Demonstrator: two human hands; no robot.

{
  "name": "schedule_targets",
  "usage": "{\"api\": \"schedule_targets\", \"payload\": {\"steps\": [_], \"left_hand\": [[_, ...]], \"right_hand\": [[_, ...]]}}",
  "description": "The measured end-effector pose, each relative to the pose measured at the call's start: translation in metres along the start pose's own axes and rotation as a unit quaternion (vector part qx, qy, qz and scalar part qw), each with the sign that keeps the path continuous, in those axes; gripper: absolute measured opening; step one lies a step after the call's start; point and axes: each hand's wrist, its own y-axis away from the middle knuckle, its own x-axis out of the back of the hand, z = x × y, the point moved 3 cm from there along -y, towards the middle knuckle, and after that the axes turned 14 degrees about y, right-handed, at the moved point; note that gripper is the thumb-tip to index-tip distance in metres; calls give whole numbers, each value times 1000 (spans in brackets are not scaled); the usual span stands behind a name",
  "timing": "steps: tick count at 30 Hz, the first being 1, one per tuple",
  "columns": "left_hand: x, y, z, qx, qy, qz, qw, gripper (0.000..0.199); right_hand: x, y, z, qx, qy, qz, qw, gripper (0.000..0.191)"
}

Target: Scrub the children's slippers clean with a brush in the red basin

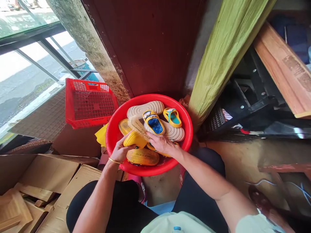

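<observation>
A round red basin stands before me, holding several small clogs and sandals. My left hand, with a bangle at its wrist, grips a yellow clog over the near left side of the basin. Closed around a pale scrubbing brush, my right hand is beside that clog; the brush is slightly blurred. Just beyond lies a yellow clog with a blue inside, and to its right a smaller one with a teal inside. A beige sole faces up at the back, and a yellow patterned sole at the front.
A red plastic crate sits left of the basin, near open cardboard boxes with wooden pieces. Behind the basin is a dark red door panel. A green curtain hangs at right, beside a dark metal frame.
</observation>
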Motion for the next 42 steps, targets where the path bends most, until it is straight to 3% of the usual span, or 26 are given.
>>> {"api": "schedule_targets", "payload": {"steps": [3, 8, 14, 20, 24, 28, 31, 34, 36, 39, 42], "left_hand": [[8, 5, 10, -31, 49, 28, 998, 76], [20, 10, 32, -46, 103, 30, 993, 73], [27, 6, 44, -101, 182, 66, 976, 59], [15, 0, 38, -54, 277, 75, 956, 40], [8, -3, 33, -29, 301, 91, 949, 40], [7, -6, 32, -36, 291, 109, 950, 43], [9, -10, 33, -51, 254, 119, 959, 43], [9, -13, 34, -63, 208, 115, 969, 41], [6, -13, 36, -100, 185, 108, 972, 42], [-4, -8, 41, -173, 138, 98, 970, 51], [-18, 2, 45, -223, 34, 78, 971, 63]], "right_hand": [[-5, 0, 9, -38, 25, -41, 998, 56], [3, -3, 7, -17, -2, 20, 1000, 56], [7, 0, 25, -101, 67, -54, 991, 58], [7, -2, 26, -111, 26, 13, 993, 57], [15, 1, 12, -69, 20, 60, 996, 55], [17, 12, 14, -52, 64, -4, 997, 57], [18, 21, 32, -94, 118, -73, 986, 59], [24, 27, 47, -131, 135, -79, 979, 58], [27, 27, 50, -150, 102, -61, 982, 57], [27, 23, 43, -176, -44, -46, 982, 55], [27, 14, 32, -195, -215, -64, 955, 56]]}}
